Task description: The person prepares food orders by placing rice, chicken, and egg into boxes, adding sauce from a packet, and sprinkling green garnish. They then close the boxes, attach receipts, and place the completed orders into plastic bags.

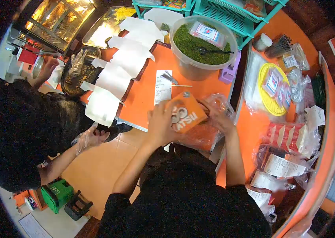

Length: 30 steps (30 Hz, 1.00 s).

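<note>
An orange box with white lettering (187, 115) is tilted in front of me above the orange table (141, 105). My left hand (162, 123) is closed around its left side. At the box's right edge, my right hand (221, 119) grips a clear plastic bag (219, 102); its fingertips are partly hidden and slightly blurred. More of the clear plastic spreads under and beside the box. Just beyond the box lie a printed receipt (162, 90) and a thin wooden stick (182, 85).
A tub of chopped greens (180, 59) stands behind, near turquoise racks (230, 23). Open white cartons (114, 81) line the left side. A co-worker's gloved hand (88, 139) is close to them. Bagged orders with receipts (282, 166) and a yellow tray (265, 99) occupy the right counter.
</note>
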### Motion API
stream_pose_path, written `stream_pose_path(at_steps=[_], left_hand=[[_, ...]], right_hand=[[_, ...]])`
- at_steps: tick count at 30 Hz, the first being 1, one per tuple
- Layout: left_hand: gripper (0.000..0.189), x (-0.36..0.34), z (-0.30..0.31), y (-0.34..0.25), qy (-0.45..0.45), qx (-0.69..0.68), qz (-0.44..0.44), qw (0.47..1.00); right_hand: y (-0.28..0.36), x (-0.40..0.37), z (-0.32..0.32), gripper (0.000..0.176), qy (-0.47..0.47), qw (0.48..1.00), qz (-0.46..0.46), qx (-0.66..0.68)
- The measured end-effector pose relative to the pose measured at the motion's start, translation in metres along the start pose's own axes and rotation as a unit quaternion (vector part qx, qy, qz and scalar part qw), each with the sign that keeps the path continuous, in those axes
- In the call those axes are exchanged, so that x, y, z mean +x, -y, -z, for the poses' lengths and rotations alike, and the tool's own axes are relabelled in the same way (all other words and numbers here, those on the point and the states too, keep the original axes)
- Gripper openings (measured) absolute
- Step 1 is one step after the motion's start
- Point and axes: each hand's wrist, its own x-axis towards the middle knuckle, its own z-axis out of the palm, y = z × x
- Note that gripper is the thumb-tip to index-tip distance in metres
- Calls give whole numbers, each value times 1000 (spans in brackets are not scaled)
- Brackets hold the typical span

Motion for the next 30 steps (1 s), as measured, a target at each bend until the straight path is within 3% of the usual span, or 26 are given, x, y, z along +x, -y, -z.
stream_pose_path(at_steps=[2, 3, 4, 5, 6, 7, 8, 10, 14, 15, 17, 18, 20, 21, 22, 24, 26, 27, 28, 30], left_hand=[[93, 5, -14, -19, 30, 93, -146, 984], [82, 5, -28, -25, 7, 115, -181, 977], [82, 5, -32, -31, 5, 115, -181, 977], [73, 5, -35, -37, -71, 40, -173, 982], [64, 2, -36, -41, -146, -37, -163, 975], [49, -11, -49, -24, -196, -77, -106, 972], [49, -23, -60, -7, -198, -77, -104, 972], [49, -43, -84, 23, 4, 61, 51, 997], [59, -53, -148, 72, 28, 159, -25, 987], [60, -43, -164, 84, 4, 34, 63, 997], [62, -29, -179, 105, -19, -91, 150, 984], [67, -24, -179, 117, -10, -271, 183, 945], [72, -25, -165, 128, -5, -440, 213, 872], [75, -26, -153, 131, 41, -236, 174, 955], [79, -26, -142, 133, 87, -19, 130, 988], [87, -20, -139, 138, 108, -13, 112, 988], [91, -15, -136, 132, 153, -47, 170, 972], [91, -14, -151, 144, 152, -50, 170, 972], [98, -12, -177, 166, 79, 155, -26, 984], [106, -4, -185, 170, -5, 348, -217, 912]], right_hand=[[6, -3, 25, 65, -40, 993, -101, 39], [6, 0, 37, 64, -83, 993, -85, -2], [18, 4, 31, 64, -125, 989, -68, -44], [41, -1, 33, 60, -124, 982, -117, -80], [58, -8, 35, 56, -130, 984, -102, -67], [69, -16, 44, 53, -136, 985, -89, -52], [78, -21, 55, 53, -134, 985, -90, -53], [91, -25, 77, 50, -166, 980, -102, -49], [60, -8, 98, 54, -113, 984, -132, -25], [42, -1, 84, 56, -121, 984, -130, -15], [8, 12, 76, 59, -129, 984, -127, -3], [-12, 21, 79, 62, -109, 982, -153, -1], [-31, 29, 83, 65, -85, 980, -180, 1], [-27, 31, 83, 66, -66, 979, -190, -28], [-25, 32, 81, 67, -48, 977, -200, -56], [-23, 35, 76, 73, -79, 961, -255, -67], [-23, 35, 65, 80, -141, 960, -207, -129], [-11, 33, 54, 96, -124, 961, -205, -140], [-17, 32, 53, 96, -124, 960, -205, -142], [-33, 29, 52, 108, -105, 922, -17, -372]])
